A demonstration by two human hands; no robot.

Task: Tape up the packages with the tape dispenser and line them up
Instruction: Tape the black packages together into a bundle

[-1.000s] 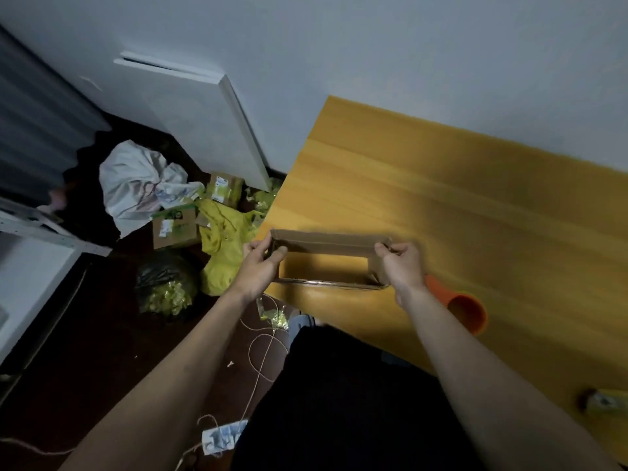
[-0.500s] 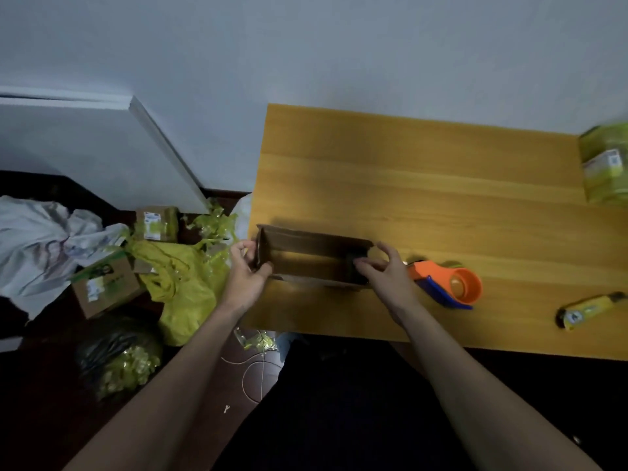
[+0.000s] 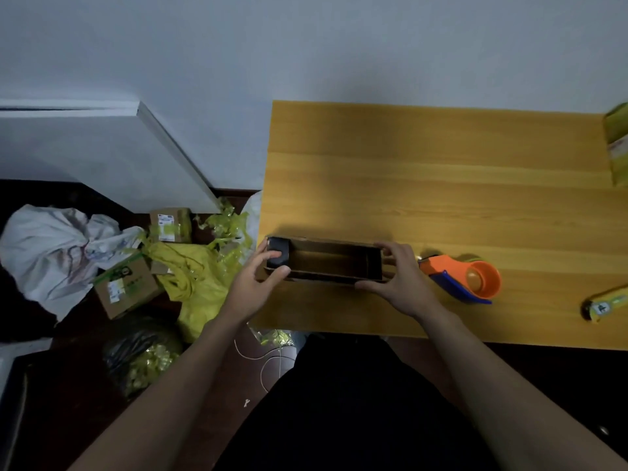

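A long open cardboard box [image 3: 326,261] rests on the wooden table [image 3: 441,185] near its front left corner. My left hand [image 3: 253,283] grips the box's left end, where a dark flap is folded inward. My right hand [image 3: 397,280] clasps the box's right end. An orange tape dispenser [image 3: 470,278] with a blue blade part lies on the table just right of my right hand. A green-taped package [image 3: 618,144] stands at the table's far right edge.
A small yellow-green roll-like item [image 3: 605,305] lies at the table's front right. On the dark floor to the left are taped boxes [image 3: 127,288], a yellow bag [image 3: 200,283], a white bag [image 3: 51,246] and a black bag [image 3: 142,351]. A white board [image 3: 102,154] leans against the wall.
The view has swung right, bringing the dispenser and the far-right package into sight. My hands have shifted on the box ends, and the left end flap is now folded in.
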